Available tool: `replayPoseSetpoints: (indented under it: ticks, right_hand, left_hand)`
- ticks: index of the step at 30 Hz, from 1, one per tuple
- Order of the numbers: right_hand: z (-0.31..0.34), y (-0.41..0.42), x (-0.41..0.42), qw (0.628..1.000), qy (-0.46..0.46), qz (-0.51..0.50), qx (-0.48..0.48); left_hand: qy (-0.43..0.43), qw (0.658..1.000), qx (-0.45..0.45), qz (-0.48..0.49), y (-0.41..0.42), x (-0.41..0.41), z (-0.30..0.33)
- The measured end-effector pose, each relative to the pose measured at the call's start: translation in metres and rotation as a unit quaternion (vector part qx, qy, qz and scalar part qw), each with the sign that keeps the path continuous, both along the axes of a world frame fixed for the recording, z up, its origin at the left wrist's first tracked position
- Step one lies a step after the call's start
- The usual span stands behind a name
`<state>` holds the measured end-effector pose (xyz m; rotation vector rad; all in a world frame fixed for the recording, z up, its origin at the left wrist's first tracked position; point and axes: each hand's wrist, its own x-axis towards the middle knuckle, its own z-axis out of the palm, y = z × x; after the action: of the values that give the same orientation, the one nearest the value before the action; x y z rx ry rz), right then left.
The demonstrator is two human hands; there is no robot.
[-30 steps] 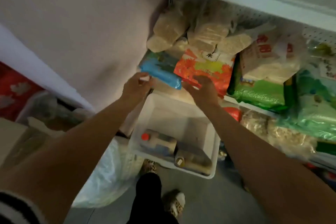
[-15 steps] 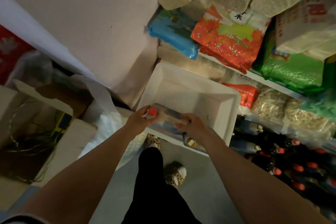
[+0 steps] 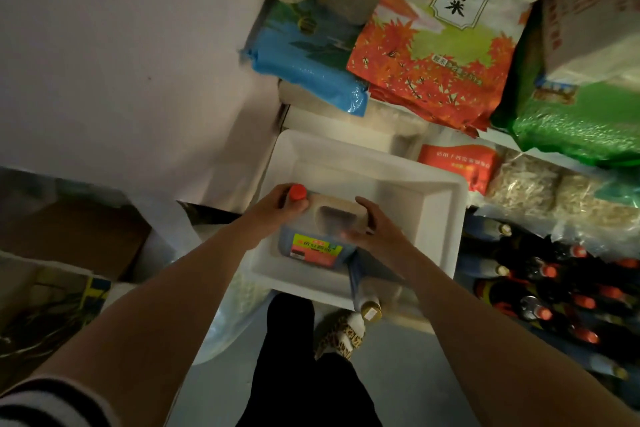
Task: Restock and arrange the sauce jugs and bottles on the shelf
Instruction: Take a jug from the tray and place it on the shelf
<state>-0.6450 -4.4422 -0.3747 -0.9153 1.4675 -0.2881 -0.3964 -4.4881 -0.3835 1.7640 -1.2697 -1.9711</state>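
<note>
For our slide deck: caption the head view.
Both hands grip a red-capped sauce jug inside a white bin.

Left hand (image 3: 273, 210) and right hand (image 3: 372, 230) gripping sauce jug (image 3: 317, 236), over white tub (image 3: 436, 204)

Jug (image 3: 322, 232) in bin (image 3: 440, 218); bottles (image 3: 554, 288) right.

Head cam; looks steeply down, close over white bin (image 3: 446, 218); single view.
</note>
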Motion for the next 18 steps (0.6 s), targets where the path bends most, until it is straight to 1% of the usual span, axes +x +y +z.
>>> replayPoseSetpoints:
  ticks: [2, 5, 7, 9, 12, 16, 18]
  right_hand:
    - [-0.009, -0.006, -0.005, 1.000, -0.023, 0.009, 0.010]
    - [-0.025, -0.013, -0.007, 0.998, -0.050, -0.036, 0.011]
    - [-0.029, -0.020, -0.004, 0.997, -0.038, -0.065, -0.006]
    - [-0.032, -0.026, -0.003, 0.997, -0.022, -0.078, -0.021]
    - [-0.037, -0.035, -0.003, 0.994, -0.023, -0.102, -0.014]
    - [-0.039, -0.042, -0.006, 0.994, -0.023, -0.110, -0.007]
    - [-0.035, -0.045, -0.008, 0.993, -0.037, -0.114, -0.004]
  left_hand:
    - [0.016, 1.000, -0.002, -0.003, -0.016, -0.009, 0.000]
    - [0.039, 0.999, 0.009, -0.004, -0.028, -0.017, -0.002]
    - [0.053, 0.998, 0.027, -0.012, -0.033, -0.011, -0.012]
    - [0.062, 0.996, 0.035, -0.046, -0.040, -0.006, -0.020]
    - [0.060, 0.995, 0.049, -0.066, -0.048, -0.002, -0.031]
    - [0.053, 0.996, 0.047, -0.044, -0.054, -0.004, -0.025]
    - [0.055, 0.997, 0.052, -0.033, -0.052, -0.005, -0.022]
